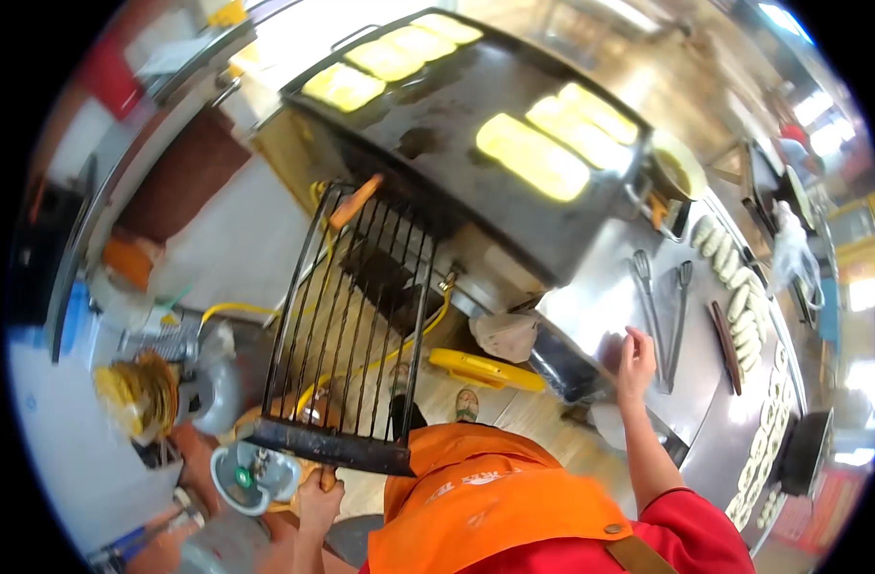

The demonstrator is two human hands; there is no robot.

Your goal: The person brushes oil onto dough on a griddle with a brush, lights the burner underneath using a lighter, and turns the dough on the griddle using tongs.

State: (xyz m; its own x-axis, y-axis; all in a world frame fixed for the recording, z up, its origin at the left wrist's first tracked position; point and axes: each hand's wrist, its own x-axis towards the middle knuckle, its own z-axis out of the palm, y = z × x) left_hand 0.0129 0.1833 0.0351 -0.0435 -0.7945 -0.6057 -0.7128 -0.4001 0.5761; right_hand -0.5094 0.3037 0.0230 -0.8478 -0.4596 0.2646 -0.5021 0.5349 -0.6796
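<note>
My left hand [320, 499] is closed at the near edge of a black metal rack [346, 316] with parallel bars, gripping a short wooden handle there. The rack is tilted below the griddle, and an orange-brown handle [356, 201] shows at its far end. My right hand [636, 362] hangs over the steel counter [600, 277], fingers extended, holding nothing. Just right of it lie metal tongs [662, 325]. Flat yellow pieces [531, 156] lie in two groups on the large black griddle [437, 115].
Rows of pale dough pieces [743, 311] line the counter's right side, near a dark brown stick [726, 346]. A bowl [676, 167] stands by the griddle's corner. Low down are a yellow stool [485, 370], a yellow hose and a blue-grey bucket [255, 478].
</note>
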